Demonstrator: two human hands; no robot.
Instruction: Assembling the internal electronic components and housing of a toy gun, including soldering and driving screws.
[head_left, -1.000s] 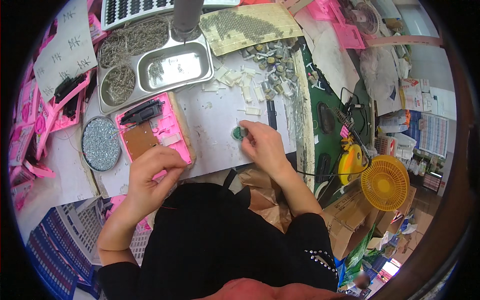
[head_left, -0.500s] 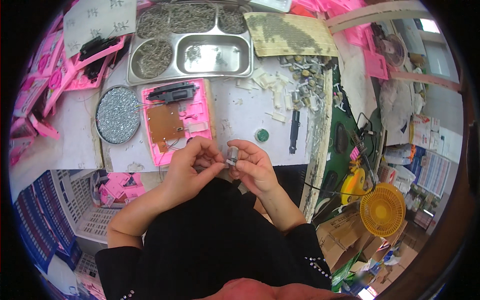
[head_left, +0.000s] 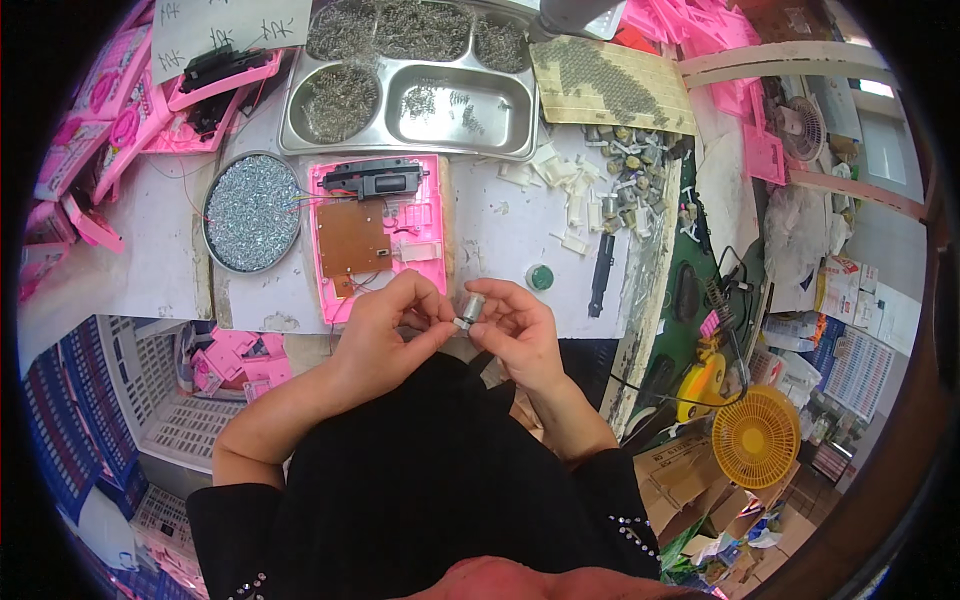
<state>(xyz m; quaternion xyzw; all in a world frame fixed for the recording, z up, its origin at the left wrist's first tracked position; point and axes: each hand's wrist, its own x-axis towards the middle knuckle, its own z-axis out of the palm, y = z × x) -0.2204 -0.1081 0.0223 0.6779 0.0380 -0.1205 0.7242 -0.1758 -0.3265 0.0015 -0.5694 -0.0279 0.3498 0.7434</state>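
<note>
Between thumb and fingers, my right hand (head_left: 522, 338) grips a small silvery metal cylinder (head_left: 473, 305), tilted above the table's front edge. A small pale end piece (head_left: 461, 323) shows at its lower end, and my left hand (head_left: 388, 332) pinches there with thumb and forefinger. How the two parts join is mostly covered by fingertips. Just beyond my left hand lies an open pink plastic casing (head_left: 437, 225) with a brown circuit board (head_left: 352, 240), a black elongated module (head_left: 372, 180) and thin wires. A green-topped round item (head_left: 540, 277) lies beyond my right hand.
A steel compartment tray (head_left: 520, 148) of tiny metal parts stands at the back. Left is a round dish of screws (head_left: 252, 212). White plastic pieces (head_left: 572, 170), metal parts (head_left: 632, 170) and a black strip (head_left: 602, 275) lie right. A yellow basket (head_left: 756, 437) stands lower right.
The whole scene has shifted slightly right in the picture. Both hands stay together on the metal cylinder, which now leans a little more to the right. A grey shape now shows at the top edge.
</note>
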